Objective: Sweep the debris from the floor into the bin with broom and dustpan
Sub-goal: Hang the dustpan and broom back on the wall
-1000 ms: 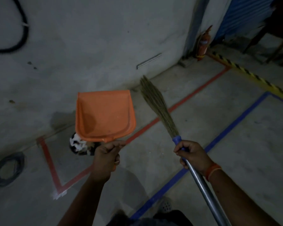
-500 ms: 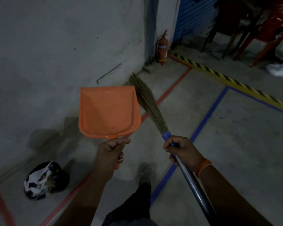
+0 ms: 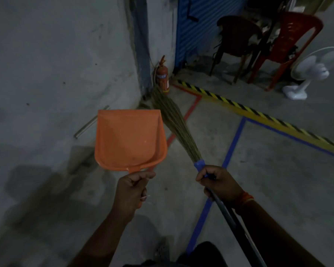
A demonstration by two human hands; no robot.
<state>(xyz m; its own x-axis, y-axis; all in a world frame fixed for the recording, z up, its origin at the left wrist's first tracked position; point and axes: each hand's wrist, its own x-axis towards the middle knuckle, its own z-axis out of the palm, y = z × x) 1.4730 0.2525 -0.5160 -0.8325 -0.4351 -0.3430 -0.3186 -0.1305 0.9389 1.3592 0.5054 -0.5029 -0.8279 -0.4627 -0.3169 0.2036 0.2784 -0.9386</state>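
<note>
Pointing up and away from the person toward the wall corner, the broom (image 3: 174, 124) is held with its long axis running diagonally from lower right to upper left, the bristle end lying farthest out near a red fire extinguisher (image 3: 162, 78) and the dark metal shaft passing back under the right forearm. The shaft is gripped by the right hand (image 3: 218, 183), whose fingers are curled tightly round it just below the blue collar where the bristles are bound. The orange dustpan (image 3: 129, 139) is held above the floor just left of the broom, its open mouth turned away from the person and its short handle pointing back toward them; this handle is gripped by the left hand (image 3: 132, 189), fingers wrapped round it and thumb laid along the top. Nothing can be made out in the pan beyond a few faint specks. The concrete floor (image 3: 278, 180) is marked with blue and red tape lines and a yellow-black hazard strip. Red plastic chairs (image 3: 289, 41) and a white fan (image 3: 308, 70) are seen beyond the strip.
</note>
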